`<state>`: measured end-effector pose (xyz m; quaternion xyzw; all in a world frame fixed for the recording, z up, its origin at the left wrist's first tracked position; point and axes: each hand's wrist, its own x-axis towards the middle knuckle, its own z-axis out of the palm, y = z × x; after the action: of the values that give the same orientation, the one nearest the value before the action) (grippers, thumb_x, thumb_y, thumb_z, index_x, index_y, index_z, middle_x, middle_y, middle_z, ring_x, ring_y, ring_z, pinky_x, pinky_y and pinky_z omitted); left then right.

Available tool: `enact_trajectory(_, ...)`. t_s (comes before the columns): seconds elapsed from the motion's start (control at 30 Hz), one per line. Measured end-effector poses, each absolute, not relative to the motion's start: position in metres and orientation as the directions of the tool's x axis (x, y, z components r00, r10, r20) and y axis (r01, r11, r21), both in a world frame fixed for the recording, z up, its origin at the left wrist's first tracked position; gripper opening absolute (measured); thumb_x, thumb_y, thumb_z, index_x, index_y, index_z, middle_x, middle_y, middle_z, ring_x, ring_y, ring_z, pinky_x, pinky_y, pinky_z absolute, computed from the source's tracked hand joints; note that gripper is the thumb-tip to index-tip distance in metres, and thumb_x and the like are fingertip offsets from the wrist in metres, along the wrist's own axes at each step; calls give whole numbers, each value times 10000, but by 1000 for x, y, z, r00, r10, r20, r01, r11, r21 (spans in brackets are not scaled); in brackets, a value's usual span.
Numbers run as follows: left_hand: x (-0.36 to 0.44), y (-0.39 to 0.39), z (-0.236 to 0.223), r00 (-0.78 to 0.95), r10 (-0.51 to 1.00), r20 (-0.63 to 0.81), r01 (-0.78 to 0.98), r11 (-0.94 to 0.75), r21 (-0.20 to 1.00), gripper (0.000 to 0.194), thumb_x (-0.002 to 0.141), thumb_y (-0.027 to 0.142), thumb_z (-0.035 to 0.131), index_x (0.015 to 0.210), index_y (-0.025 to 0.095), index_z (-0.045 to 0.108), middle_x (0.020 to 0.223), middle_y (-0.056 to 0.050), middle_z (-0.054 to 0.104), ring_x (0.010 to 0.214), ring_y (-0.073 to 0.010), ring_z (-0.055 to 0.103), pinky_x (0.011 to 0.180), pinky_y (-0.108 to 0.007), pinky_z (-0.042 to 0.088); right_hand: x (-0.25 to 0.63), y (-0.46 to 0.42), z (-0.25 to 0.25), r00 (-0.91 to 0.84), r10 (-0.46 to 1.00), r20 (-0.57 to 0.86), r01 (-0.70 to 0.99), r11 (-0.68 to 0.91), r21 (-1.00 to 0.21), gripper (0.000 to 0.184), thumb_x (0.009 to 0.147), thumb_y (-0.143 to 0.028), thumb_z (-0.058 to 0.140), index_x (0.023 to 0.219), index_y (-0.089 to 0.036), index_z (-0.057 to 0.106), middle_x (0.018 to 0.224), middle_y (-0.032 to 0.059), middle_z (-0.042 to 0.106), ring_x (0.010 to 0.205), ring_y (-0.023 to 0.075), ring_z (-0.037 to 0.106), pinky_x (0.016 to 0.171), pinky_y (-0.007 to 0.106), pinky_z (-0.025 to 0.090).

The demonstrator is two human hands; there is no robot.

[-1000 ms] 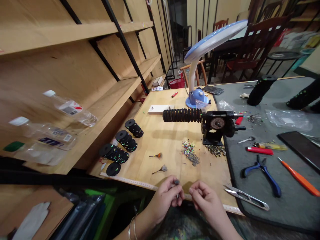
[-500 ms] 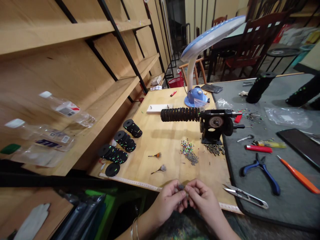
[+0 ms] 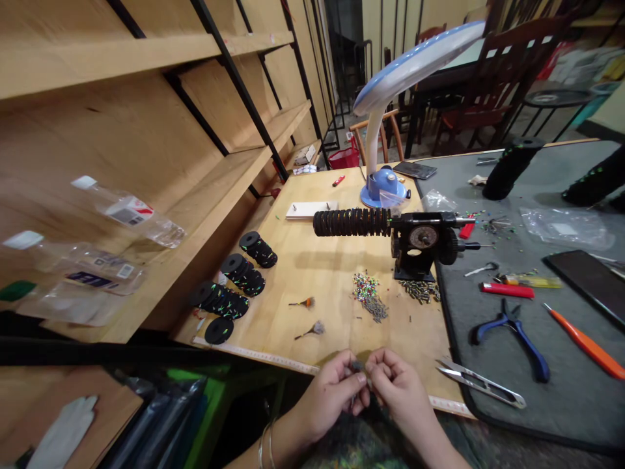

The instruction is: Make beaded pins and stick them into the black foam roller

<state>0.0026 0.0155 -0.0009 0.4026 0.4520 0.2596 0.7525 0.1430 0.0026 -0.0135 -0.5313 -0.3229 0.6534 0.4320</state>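
My left hand and my right hand meet above the table's near edge. Their fingertips pinch a small grey tufted piece, mostly hidden by my fingers. Just beyond my hands lie a grey feather tuft on a thin stem and an orange one. A loose pile of coloured beads is further up. Thread snips rest to the right of my right hand.
A tape measure runs along the wooden table's edge. Stacks of black discs stand left; a hand-cranked metal winder stands ahead. Blue pliers lie on a grey mat. Wooden shelves rise left.
My hands have come together from slightly apart, and my right fingers have closed in on the grey piece held by my left hand. The view has shifted slightly.
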Motion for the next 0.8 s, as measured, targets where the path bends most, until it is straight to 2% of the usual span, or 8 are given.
enact_trajectory(0.17, 4, 16, 2, 414, 768, -488, -37, 550, 834, 373, 783, 491, 668, 757, 181, 462, 569, 28, 585, 413, -55, 443, 425, -198, 217, 143, 3, -21, -36, 909, -415, -223, -412, -884, 450, 659, -629, 647, 647, -207, 493, 384, -109, 398, 352, 58, 301, 391, 186, 224)
enact_trajectory(0.47, 6, 17, -1, 351, 829, -435, -15, 469, 883, 317, 807, 439, 642, 743, 188, 458, 546, 61, 510, 445, -64, 392, 449, -201, 280, 143, -3, -25, -32, 908, -417, -256, -411, -875, 461, 708, -646, 627, 689, -204, 499, 388, -124, 355, 365, 55, 256, 401, 189, 189)
enact_trajectory(0.8, 5, 22, 2, 298, 855, -424, 38, 433, 900, 261, 798, 375, 630, 730, 186, 463, 523, 73, 483, 435, -60, 375, 442, -197, 255, 146, 0, -15, -224, 872, -436, -214, -480, -851, 452, 678, -614, 663, 614, -199, 495, 397, -128, 328, 361, 41, 233, 388, 200, 156)
